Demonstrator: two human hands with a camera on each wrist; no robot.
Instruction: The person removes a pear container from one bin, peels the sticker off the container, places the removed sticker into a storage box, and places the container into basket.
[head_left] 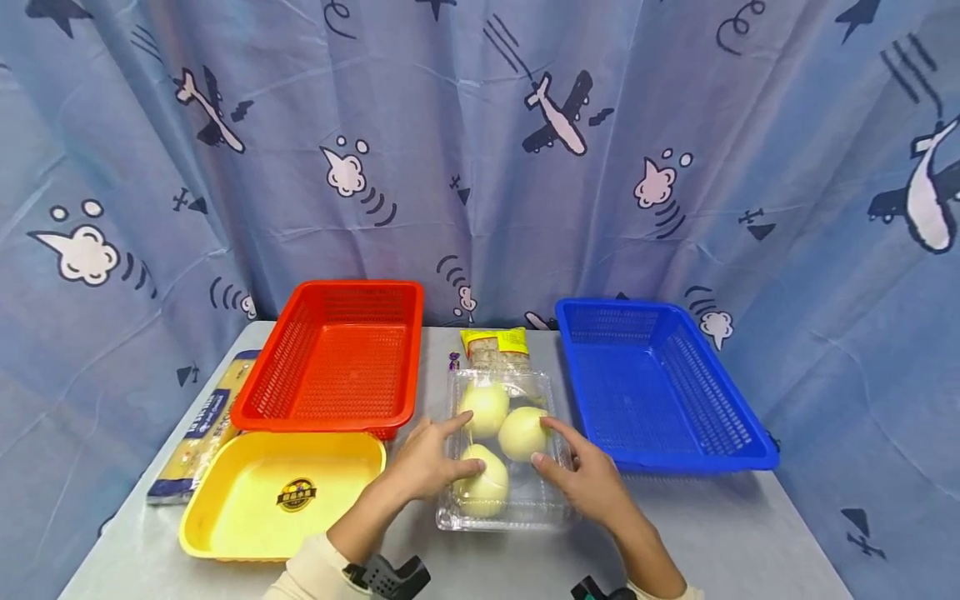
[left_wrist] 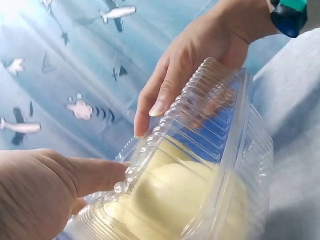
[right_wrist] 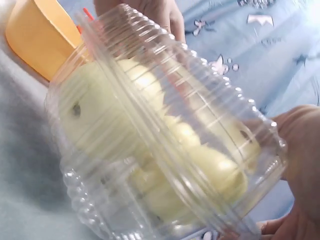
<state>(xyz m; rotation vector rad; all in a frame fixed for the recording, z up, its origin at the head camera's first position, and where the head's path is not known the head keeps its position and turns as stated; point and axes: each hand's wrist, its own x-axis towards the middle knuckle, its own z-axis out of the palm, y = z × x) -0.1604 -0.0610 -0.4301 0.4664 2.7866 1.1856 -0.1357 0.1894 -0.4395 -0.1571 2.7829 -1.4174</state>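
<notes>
A clear plastic clamshell box (head_left: pixel 525 504) with ribbed edges lies between my two hands in the head view, its lid down. Through the lid show three pale yellow, round fruits, seemingly pears (head_left: pixel 486 407). My left hand (head_left: pixel 423 462) grips the box's left side, thumb and index finger spread over the lid. On the opposite side, my right hand (head_left: pixel 588 483) holds it with index finger and thumb reaching over the top. In the left wrist view, more right-hand fingers (left_wrist: pixel 212 110) appear through the plastic. The right wrist view has the box (right_wrist: pixel 165 145) close up and tilted.
Behind the box lie a yellow-topped food packet (head_left: pixel 497 346) and a small purple wrapped sweet (head_left: pixel 453 361). A red basket (head_left: pixel 415 358) and a yellow tray (head_left: pixel 197 521) stand left, beside a long packet (head_left: pixel 202 429). To the right is a blue basket (head_left: pixel 720 408); a curtain (head_left: pixel 480 208) hangs behind.
</notes>
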